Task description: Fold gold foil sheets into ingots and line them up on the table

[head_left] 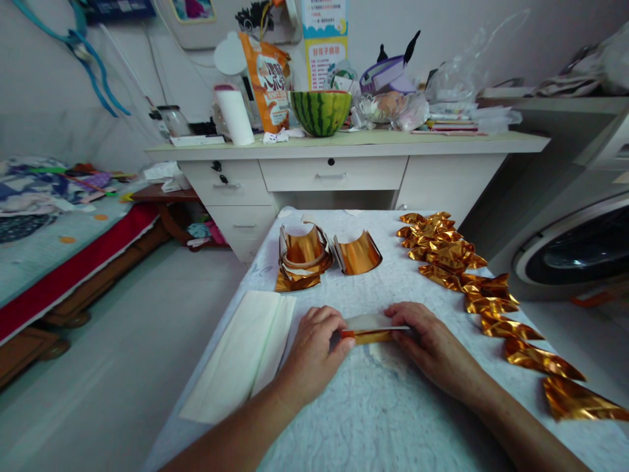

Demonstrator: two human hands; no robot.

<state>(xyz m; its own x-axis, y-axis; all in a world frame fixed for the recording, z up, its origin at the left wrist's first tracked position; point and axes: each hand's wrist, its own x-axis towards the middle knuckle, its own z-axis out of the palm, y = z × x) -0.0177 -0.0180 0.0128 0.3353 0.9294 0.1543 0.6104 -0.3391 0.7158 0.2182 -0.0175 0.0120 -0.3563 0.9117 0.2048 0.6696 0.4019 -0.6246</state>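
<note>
Between my two hands is a sheet of gold foil paper, pale on its other side and partly folded or rolled. My left hand pinches its left end, thumb in front. At the right end, the thumb and fingers of my right hand close on it. Beyond my hands sit a curled stack of gold foil sheets and a smaller curled bundle of foil sheets. Several folded gold foil pieces with pointed ends line the table's right side. White folded paper lies left of my left hand.
A pale cloth covers the table. Behind it stands a white desk bearing a halved watermelon, an orange pouch and a paper roll. A washing machine is at right, a bed at left.
</note>
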